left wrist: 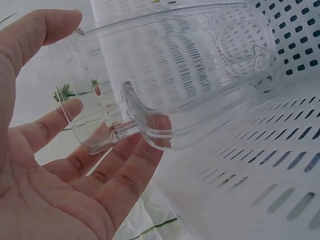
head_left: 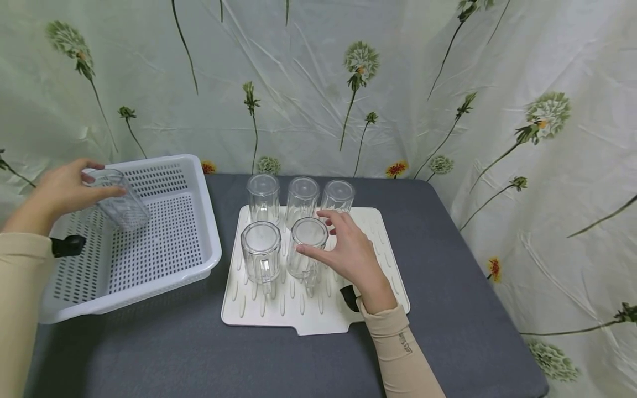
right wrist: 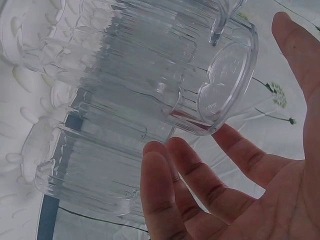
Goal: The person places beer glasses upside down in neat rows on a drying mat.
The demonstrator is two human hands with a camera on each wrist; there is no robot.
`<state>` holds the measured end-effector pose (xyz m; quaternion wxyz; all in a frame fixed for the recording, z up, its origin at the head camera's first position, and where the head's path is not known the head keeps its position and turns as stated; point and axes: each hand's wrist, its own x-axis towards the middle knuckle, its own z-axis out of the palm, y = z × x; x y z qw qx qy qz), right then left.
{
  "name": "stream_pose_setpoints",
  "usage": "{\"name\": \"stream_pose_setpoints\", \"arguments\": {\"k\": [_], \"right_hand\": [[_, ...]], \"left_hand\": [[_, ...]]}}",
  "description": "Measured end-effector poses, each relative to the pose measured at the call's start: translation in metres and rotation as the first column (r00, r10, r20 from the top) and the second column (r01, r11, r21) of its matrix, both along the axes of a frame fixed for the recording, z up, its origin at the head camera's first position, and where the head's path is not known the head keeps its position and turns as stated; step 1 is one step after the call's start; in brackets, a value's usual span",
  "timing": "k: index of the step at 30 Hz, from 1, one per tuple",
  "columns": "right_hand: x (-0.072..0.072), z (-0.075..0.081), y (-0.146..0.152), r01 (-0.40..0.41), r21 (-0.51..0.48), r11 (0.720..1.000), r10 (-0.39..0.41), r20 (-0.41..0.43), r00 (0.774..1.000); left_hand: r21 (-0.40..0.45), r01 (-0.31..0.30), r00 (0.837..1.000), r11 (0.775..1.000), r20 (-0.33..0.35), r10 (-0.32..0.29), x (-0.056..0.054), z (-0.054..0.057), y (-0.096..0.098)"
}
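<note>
My left hand (head_left: 64, 190) grips a clear glass mug (head_left: 126, 207) by one end, thumb on one side and fingers on the other. The mug is tilted inside the white basket (head_left: 211, 243), and its handle (left wrist: 150, 130) shows beside the fingers in the left wrist view. On the white ridged drainer board (head_left: 276, 309), several clear mugs stand upside down in two rows. My right hand (head_left: 350, 251) is spread around the upturned base of the front right mug (head_left: 301, 262). In the right wrist view, its thumb (right wrist: 295, 50) stands apart from that mug, while a fingertip is right at the base edge.
Behind the front mugs stand a back left mug (head_left: 264, 193), a back middle mug (head_left: 302, 193) and a back right mug (head_left: 339, 193); a front left mug (head_left: 261, 254) is beside the right hand's one. A dark grey table (head_left: 448, 309) meets a flowered curtain (head_left: 308, 110).
</note>
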<state>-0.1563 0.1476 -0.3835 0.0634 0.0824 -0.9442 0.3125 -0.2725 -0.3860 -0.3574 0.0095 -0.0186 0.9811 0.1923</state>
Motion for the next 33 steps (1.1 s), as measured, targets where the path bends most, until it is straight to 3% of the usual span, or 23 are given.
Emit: {"name": "stream_pose_setpoints", "arguments": {"k": [13, 26, 33], "right_hand": [[0.003, 0.0, 0.005, -0.004, -0.071, 0.997, 0.004, -0.003, 1.0], [0.006, 0.0, 0.012, -0.006, -0.16, 0.987, 0.006, 0.0, 1.0], [0.007, -0.002, 0.014, -0.012, -0.247, 0.969, 0.017, 0.021, 1.0]], "left_hand": [[0.032, -0.056, 0.998, 0.998, 0.021, 0.056, 0.006, 0.0, 0.001], [0.049, -0.065, 0.998, 0.997, 0.0, 0.065, 0.013, 0.001, 0.001], [0.088, -0.119, 0.993, 0.989, 0.012, 0.119, 0.016, -0.006, -0.003]]}}
